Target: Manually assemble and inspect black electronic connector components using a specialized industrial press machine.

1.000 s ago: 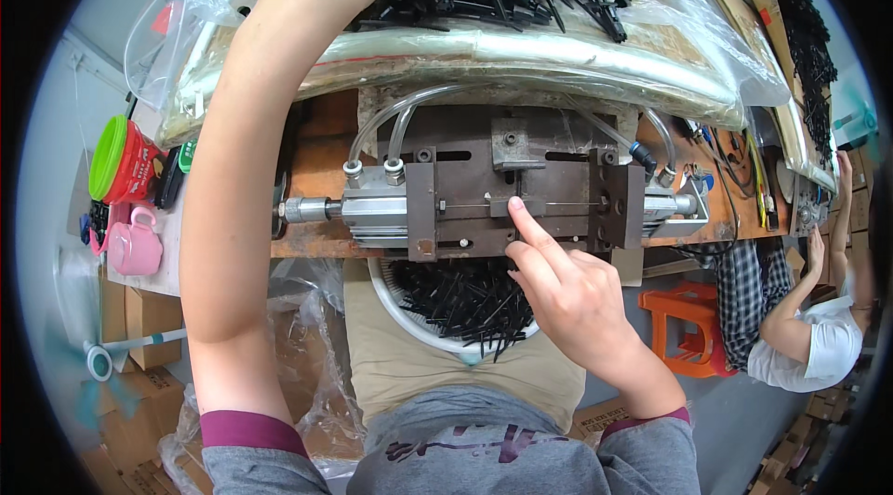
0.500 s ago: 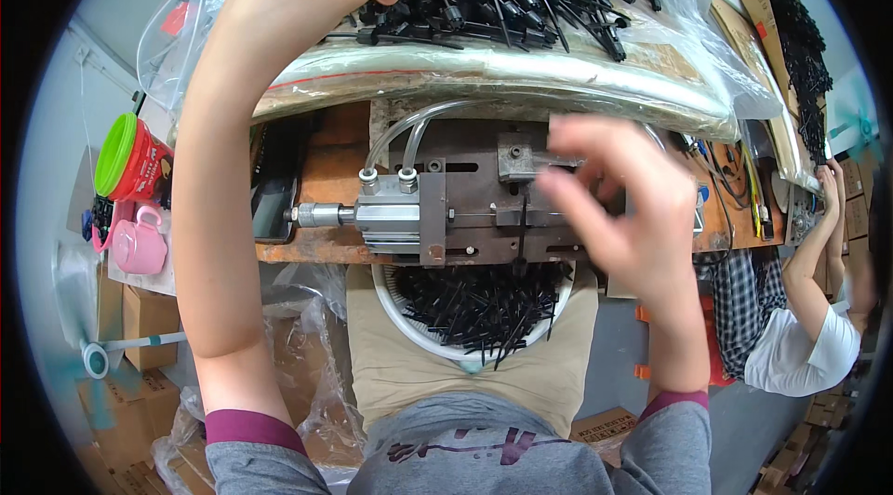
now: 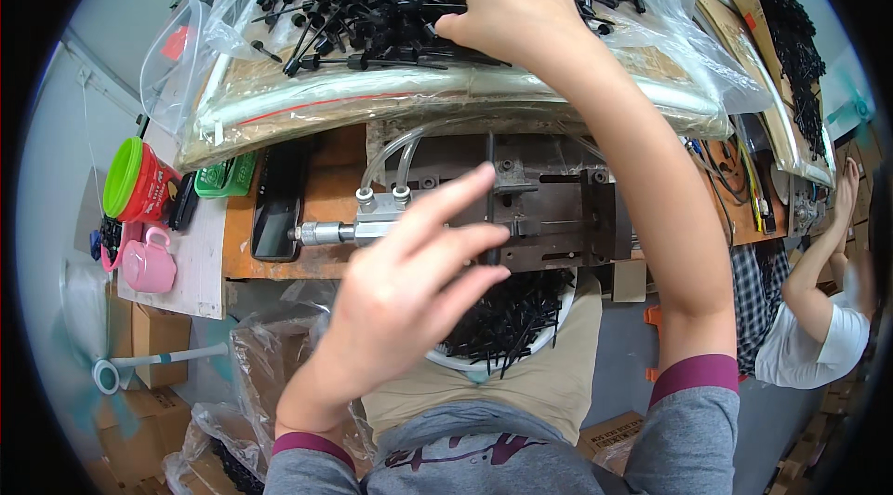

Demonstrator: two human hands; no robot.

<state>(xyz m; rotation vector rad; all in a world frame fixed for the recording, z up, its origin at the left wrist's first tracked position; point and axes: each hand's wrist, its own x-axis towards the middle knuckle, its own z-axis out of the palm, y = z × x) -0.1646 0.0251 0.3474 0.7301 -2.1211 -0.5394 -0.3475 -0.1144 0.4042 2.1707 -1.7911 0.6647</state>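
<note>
My left hand (image 3: 400, 286) is over the metal clamping fixture (image 3: 558, 244), fingers spread, with the fingertips beside a slim black plastic piece (image 3: 490, 151) lying across the fixture. Whether a fingertip touches that piece I cannot tell. At the far side, my right hand (image 3: 516, 2) reaches into a heap of black plastic parts with thin stems (image 3: 372, 6). Its thumb and fingers are apart, and some fingertips are hidden among the parts. A pneumatic cylinder (image 3: 377, 216) with clear hoses sits at the fixture's left, partly behind my left hand.
Below the fixture, a white basket (image 3: 549, 337) of black pieces rests at my lap. A dark phone (image 3: 279, 207), a pink cup (image 3: 149, 262) and a red-green tub (image 3: 139, 180) stand left. Cables (image 3: 730, 179) lie right. A co-worker (image 3: 809, 337) sits far right.
My left hand has come down from the heap to the fixture. My right hand has left the fixture and gone up to the heap. The view has shifted slightly.
</note>
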